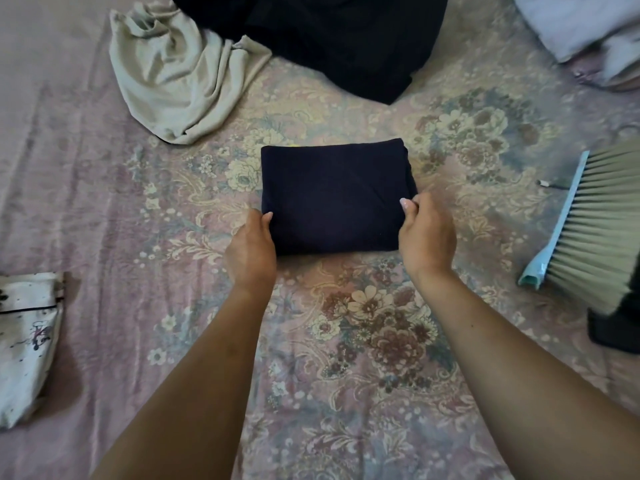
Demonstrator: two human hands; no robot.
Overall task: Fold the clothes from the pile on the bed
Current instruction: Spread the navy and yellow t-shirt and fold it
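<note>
The folded dark cloth lay flat on the bed, long axis left-right; left hand and right hand pinched its near corners.

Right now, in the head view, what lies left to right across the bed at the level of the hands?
White printed cloth → left hand → folded navy garment → right hand → brush.

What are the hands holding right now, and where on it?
Both hold the folded navy garment: the left hand grips its near-left edge, the right hand pinches its near-right edge.
</note>
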